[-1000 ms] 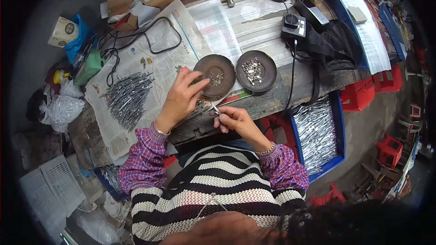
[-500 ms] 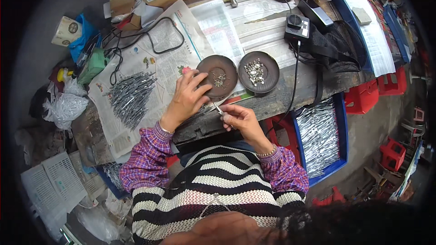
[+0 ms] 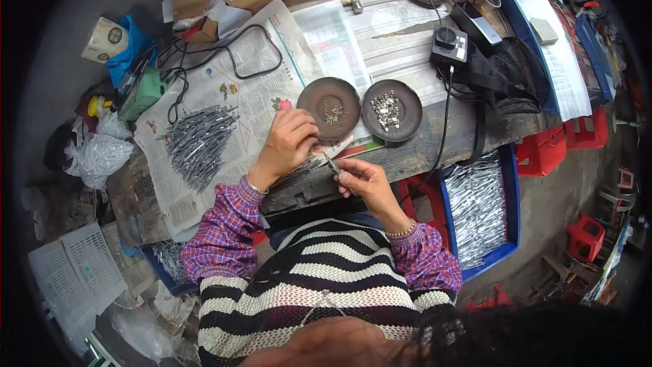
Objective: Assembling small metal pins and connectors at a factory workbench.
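head view, looking straight down on a person seated at a cluttered workbench [image 3: 435, 153] spread with newspaper [image 3: 238, 105]. the person wears a striped knit top over plaid sleeves.

the left hand [image 3: 288, 146] lies on the newspaper with its fingers curled and its fingertips at the near rim of a left brown dish [image 3: 329, 109], which holds a few tiny metal bits. whether the fingers pinch one of those bits cannot be told; they are too small and partly covered.

the right hand [image 3: 363, 183] sits nearer the body, just off the bench edge, its thumb and fingers closed round a thin metal pin [image 3: 331, 163]. the pin's long axis runs up and to the left, from the right fingertips toward the left hand's lower edge, so its free tip points at the gap between the two hands. the tip looks close to the left hand, though touching or not is unclear.

the left hand is the nearer one to the left brown dish; the right hand stands below and between the dishes. a right brown dish [image 3: 392, 110] sits just beside the first, filled with small shiny pieces.

far left on the paper lies a heap of grey metal pins [image 3: 197, 143], well apart from both hands. at the right, below bench level, a blue crate [image 3: 506, 204] holds many more silvery pins. a small black box [image 3: 448, 44] with a cable sits farther back.
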`<state>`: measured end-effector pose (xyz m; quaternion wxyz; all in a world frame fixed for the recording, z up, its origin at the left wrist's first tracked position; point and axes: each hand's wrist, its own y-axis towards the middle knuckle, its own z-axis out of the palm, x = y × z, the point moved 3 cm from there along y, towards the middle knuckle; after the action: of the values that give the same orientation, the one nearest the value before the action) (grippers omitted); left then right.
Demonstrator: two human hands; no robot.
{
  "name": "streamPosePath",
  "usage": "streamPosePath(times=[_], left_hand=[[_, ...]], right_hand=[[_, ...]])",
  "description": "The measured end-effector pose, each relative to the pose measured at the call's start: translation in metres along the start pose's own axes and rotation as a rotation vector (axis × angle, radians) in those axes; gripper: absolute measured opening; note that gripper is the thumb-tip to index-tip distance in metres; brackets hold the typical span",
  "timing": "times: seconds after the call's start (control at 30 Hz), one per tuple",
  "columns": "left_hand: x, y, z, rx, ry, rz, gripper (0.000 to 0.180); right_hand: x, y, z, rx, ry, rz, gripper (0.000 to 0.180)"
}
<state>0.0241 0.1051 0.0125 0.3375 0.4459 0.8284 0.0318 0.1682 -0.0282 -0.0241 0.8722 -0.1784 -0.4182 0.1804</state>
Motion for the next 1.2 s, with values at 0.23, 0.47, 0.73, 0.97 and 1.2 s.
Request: streamPosePath(times=[0.23, 0.47, 0.73, 0.97, 1.2], left_hand=[[0.002, 0.007, -0.004, -0.071, -0.186, -0.131, 0.012], [0.008, 0.012, -0.006, -0.146, -0.288, -0.316, 0.008], [0.007, 0.011, -0.004, -0.176, -0.341, -0.365, 0.017], [0.007, 0.012, -0.003, -0.175, -0.29, -0.388, 0.017], [0.003, 0.006, -0.002, -0.099, -0.488, -0.486, 0.012]], right_hand=[[0.002, 0.0, 0.003, -0.01, -0.008, -0.007, 0.028], [0.002, 0.003, 0.003, -0.025, -0.043, -0.009, 0.027], [0.003, 0.006, -0.001, -0.05, -0.029, -0.075, 0.029], [0.002, 0.007, 0.0, -0.049, -0.042, -0.079, 0.028], [0.003, 0.008, 0.0, -0.092, -0.056, -0.121, 0.027]])
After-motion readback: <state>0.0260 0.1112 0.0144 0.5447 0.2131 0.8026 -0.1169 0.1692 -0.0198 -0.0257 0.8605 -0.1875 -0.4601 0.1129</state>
